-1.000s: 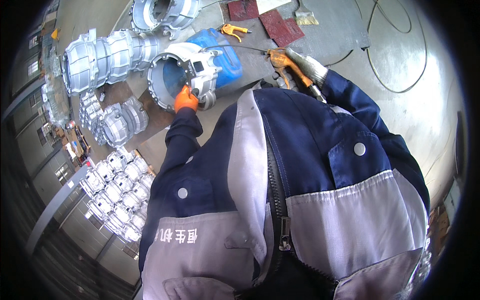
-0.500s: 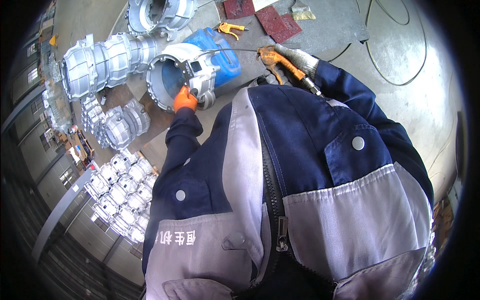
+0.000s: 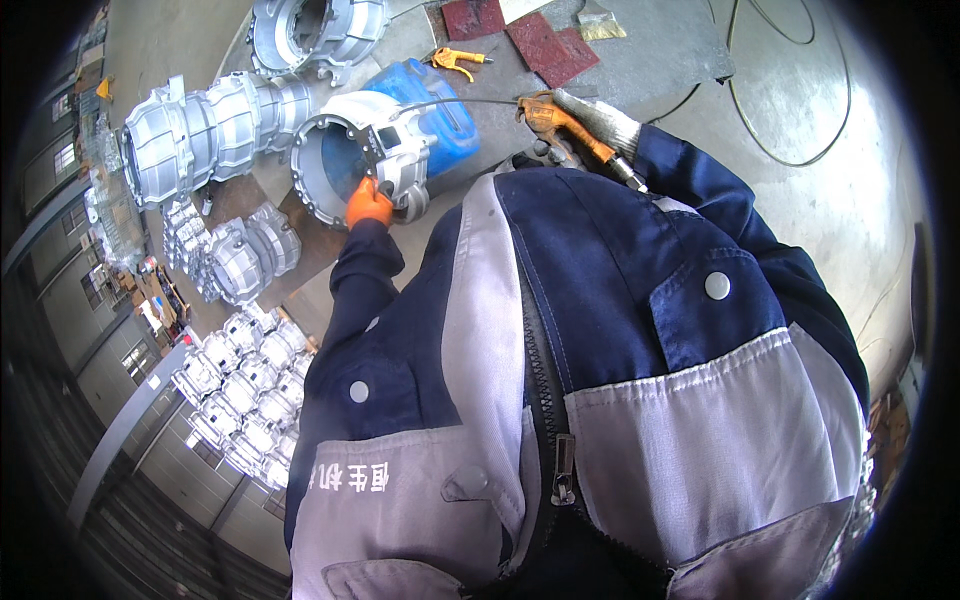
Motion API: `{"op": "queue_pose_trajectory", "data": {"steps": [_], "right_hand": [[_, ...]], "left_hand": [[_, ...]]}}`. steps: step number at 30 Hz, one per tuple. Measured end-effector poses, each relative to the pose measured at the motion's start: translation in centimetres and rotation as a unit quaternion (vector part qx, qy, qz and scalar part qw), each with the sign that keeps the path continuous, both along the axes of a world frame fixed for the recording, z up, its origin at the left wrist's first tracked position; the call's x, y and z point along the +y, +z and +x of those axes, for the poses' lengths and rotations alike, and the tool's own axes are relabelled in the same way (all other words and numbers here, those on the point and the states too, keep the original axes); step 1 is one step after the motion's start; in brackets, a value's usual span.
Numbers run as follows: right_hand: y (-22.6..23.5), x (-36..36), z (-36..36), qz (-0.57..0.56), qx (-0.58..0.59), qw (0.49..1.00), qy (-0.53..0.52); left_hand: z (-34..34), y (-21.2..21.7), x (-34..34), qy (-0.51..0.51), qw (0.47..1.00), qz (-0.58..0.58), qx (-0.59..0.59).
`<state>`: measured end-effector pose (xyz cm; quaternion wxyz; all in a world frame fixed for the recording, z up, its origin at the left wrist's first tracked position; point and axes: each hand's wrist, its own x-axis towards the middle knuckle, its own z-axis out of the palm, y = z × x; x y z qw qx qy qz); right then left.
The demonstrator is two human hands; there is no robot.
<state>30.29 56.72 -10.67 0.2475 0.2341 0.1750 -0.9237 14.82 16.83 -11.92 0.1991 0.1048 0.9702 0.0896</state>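
Note:
A silver cast-metal housing (image 3: 405, 150) with a wide round opening lies on its side in front of me, against a blue plastic jerrycan (image 3: 445, 120). My left hand (image 3: 369, 205), in an orange glove, is closed on the lower edge of the housing's round rim. In a whitish glove, my right hand (image 3: 600, 122) grips an orange air blow gun (image 3: 560, 125), with a hose fitting at its lower end. Its long thin nozzle reaches left to the top of the housing. My right fingers are partly hidden behind the gun.
A second, yellow blow gun (image 3: 458, 62) lies beyond the jerrycan, near dark red pads (image 3: 540, 48) and a brush (image 3: 600, 20). More silver housings (image 3: 170, 140) stand on the left, with several stacked lower left (image 3: 245, 390). A hose (image 3: 848, 100) curls across the floor on the right.
The blow gun and right hand have shifted very slightly to the right relative to the housing. Both hands keep their hold, and the housing stays in place.

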Motion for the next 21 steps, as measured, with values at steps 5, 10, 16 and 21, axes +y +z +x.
{"op": "queue_pose_trajectory", "data": {"steps": [5,10,16,21], "right_hand": [[0.0,0.0,0.1,-0.052,-0.01,0.999,0.008],[0.7,-0.5,-0.3,-0.018,-0.069,0.997,-0.002],[1.5,-0.7,-0.3,-0.005,-0.059,0.998,-0.016],[0.5,-0.7,-0.4,0.015,-0.065,0.998,-0.019]], "left_hand": [[0.1,0.2,0.1,-0.005,1.0,0.01,0.006],[0.3,0.6,0.6,0.001,1.0,0.006,0.006],[0.2,0.4,0.4,0.001,1.0,0.009,0.005],[0.3,0.2,0.2,-0.003,1.0,0.013,0.005]]}}
